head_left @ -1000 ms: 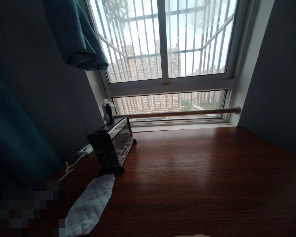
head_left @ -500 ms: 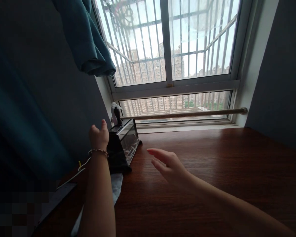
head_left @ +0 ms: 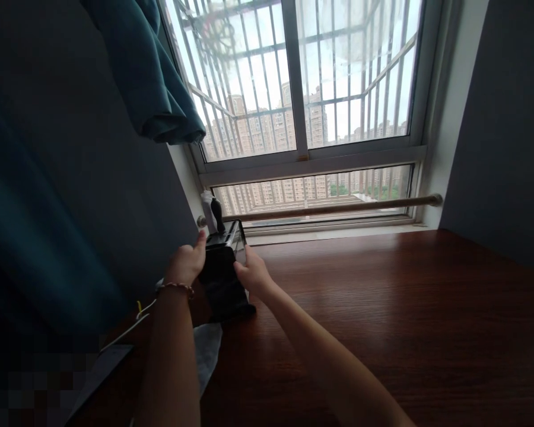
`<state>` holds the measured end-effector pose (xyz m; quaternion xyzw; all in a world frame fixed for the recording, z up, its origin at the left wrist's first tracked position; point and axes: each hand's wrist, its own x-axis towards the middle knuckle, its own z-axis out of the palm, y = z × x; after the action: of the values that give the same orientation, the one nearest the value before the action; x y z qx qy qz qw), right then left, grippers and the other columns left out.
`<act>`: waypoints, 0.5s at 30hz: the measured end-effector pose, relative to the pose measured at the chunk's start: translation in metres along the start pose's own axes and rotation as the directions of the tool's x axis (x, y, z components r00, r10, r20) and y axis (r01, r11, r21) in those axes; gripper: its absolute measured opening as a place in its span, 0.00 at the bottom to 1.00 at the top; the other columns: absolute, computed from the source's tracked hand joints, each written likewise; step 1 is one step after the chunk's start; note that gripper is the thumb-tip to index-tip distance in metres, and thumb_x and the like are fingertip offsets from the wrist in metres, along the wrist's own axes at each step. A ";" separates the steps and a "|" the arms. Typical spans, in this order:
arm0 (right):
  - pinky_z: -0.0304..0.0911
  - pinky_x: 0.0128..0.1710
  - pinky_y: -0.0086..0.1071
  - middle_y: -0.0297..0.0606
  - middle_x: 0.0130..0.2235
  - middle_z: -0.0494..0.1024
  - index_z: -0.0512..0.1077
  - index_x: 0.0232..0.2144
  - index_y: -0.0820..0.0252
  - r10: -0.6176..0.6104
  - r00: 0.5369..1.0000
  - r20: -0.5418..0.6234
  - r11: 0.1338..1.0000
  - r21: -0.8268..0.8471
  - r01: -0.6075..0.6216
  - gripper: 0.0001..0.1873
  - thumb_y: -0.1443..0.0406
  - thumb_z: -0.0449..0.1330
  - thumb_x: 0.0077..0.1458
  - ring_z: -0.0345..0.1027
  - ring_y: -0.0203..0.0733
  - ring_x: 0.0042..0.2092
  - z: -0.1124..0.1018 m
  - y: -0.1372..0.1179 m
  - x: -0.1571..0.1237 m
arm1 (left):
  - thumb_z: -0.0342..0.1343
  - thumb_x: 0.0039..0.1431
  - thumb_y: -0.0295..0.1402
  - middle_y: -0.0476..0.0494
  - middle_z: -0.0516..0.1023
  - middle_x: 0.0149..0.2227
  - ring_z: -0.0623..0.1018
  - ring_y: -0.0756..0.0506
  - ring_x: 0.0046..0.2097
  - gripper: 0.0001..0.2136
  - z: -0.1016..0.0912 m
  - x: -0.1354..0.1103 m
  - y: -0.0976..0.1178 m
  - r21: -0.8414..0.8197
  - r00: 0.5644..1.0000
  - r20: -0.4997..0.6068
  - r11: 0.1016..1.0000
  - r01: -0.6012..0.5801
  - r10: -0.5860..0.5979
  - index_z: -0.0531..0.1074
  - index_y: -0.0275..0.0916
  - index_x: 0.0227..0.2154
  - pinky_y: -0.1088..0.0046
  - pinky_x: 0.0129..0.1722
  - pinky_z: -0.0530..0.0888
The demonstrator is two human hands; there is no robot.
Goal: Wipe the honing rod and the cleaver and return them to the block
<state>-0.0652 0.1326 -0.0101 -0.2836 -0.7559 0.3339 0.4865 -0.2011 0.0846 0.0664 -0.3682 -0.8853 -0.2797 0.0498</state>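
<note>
Two-sided hold established: left hand (head_left: 186, 265) and right hand (head_left: 253, 274) grip pressed against opposite sides of black box (head_left: 225, 281). Box base on bench (head_left: 347, 290), not raised.

And there's the box (head_left: 225, 281), near the table (head_left: 382, 296)'s far-left corner: window (head_left: 299, 112) behind, cloth (head_left: 209, 347) in front, cable (head_left: 127, 333) to the left!

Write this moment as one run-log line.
clear-sided black box: on wooden tabletop | left hand: at its left side | right hand: at its right side | white cloth: partly behind left forearm
</note>
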 end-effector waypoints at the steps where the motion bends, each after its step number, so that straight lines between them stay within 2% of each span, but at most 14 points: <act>1: 0.59 0.46 0.31 0.43 0.43 0.72 0.65 0.42 0.65 -0.004 1.000 0.005 1.000 -0.006 0.004 0.17 0.69 0.53 0.47 0.65 0.42 0.44 -0.003 0.002 0.002 | 0.31 0.52 0.58 0.20 0.74 0.35 0.72 0.29 0.45 0.38 0.000 -0.005 0.006 0.020 0.999 0.034 0.999 -0.032 0.031 0.74 0.25 0.28 0.61 0.38 0.68; 5: 0.61 0.37 0.29 0.40 0.36 0.74 0.68 0.37 0.64 0.053 0.999 0.001 0.997 -0.054 -0.052 0.13 0.68 0.53 0.46 0.67 0.41 0.38 -0.024 0.007 0.012 | 0.41 0.49 0.57 0.34 0.72 0.21 0.74 0.36 0.32 0.29 0.003 -0.031 0.031 -0.019 0.965 0.178 0.981 -0.195 0.195 0.69 0.33 0.16 0.70 0.27 0.65; 9: 0.60 0.34 0.29 0.43 0.34 0.75 0.70 0.35 0.66 0.167 0.982 -0.088 0.975 -0.134 -0.178 0.14 0.67 0.50 0.47 0.67 0.42 0.36 -0.055 0.013 0.022 | 0.52 0.42 0.55 0.48 0.63 0.14 0.65 0.49 0.20 0.24 0.011 -0.056 0.049 -0.303 0.889 0.235 0.898 -0.318 0.394 0.63 0.36 0.12 0.76 0.20 0.56; 11: 0.58 0.33 0.27 0.41 0.32 0.75 0.71 0.32 0.64 0.197 0.975 -0.106 0.962 -0.169 -0.213 0.13 0.68 0.49 0.47 0.68 0.40 0.35 -0.070 0.013 0.024 | 0.53 0.42 0.54 0.50 0.62 0.14 0.63 0.51 0.19 0.23 0.018 -0.065 0.054 -0.450 0.870 0.226 0.839 -0.305 0.437 0.63 0.36 0.13 0.77 0.19 0.55; 15: 0.56 0.29 0.27 0.43 0.27 0.74 0.73 0.26 0.66 0.257 0.957 -0.132 0.923 -0.262 -0.283 0.12 0.69 0.49 0.45 0.68 0.41 0.32 -0.091 0.002 0.021 | 0.52 0.45 0.53 0.50 0.65 0.15 0.67 0.50 0.21 0.23 0.028 -0.075 0.060 -0.637 0.898 0.207 0.750 -0.177 0.388 0.65 0.35 0.17 0.77 0.19 0.60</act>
<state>0.0111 0.1708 0.0272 -0.4662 -0.7247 0.2744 0.4268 -0.1029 0.0869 0.0484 -0.5372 -0.6776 -0.4707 -0.1752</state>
